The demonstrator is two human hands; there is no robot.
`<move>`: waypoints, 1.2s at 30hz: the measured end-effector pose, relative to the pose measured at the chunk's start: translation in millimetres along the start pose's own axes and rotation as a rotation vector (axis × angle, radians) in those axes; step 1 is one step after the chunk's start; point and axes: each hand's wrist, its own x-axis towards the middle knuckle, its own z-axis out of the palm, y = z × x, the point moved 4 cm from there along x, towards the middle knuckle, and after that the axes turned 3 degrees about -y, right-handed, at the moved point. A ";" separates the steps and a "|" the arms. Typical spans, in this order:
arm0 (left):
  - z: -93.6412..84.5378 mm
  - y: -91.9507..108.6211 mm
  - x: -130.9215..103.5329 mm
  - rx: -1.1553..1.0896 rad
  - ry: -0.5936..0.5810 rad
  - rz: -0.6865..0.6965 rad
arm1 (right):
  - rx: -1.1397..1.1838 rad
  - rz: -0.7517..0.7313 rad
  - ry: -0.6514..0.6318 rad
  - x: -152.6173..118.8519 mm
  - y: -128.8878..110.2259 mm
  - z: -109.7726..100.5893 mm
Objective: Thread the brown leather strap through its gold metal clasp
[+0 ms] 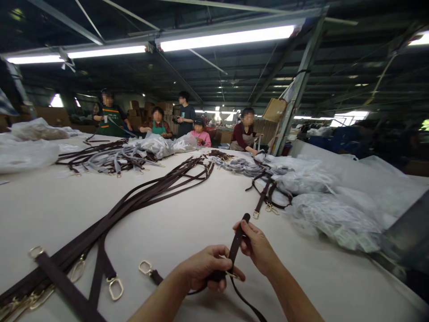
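While holding a strap (236, 246) between five and six o'clock, closes on it near the buckle (232, 275) with the left hand (206, 268), pinches below its tip (246, 217) with the right hand (258, 246). Seems to be adjusting the buckle; calls next for steady alignment.

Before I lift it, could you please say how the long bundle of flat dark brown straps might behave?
The bundle is probably floppy, given its curves. It may splay, as its ends spread. Gold metal clasps bunched at the near end could tangle.
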 end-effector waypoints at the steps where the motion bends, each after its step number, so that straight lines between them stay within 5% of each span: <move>1: 3.5 -0.8 0.2 -0.037 -0.053 -0.006 | 0.037 -0.013 0.022 0.9 -4.4 -6.1; 5: 7.5 0.4 0.0 -0.104 -0.085 0.012 | 0.138 -0.043 0.054 2.1 -18.1 -18.8; 13: 9.9 -1.0 -0.9 -0.186 -0.182 0.022 | 0.193 -0.060 0.061 0.6 -19.0 -11.2; 36: 4.0 -4.5 4.0 -0.144 -0.071 0.014 | 0.150 -0.072 0.054 -0.1 -19.8 -10.1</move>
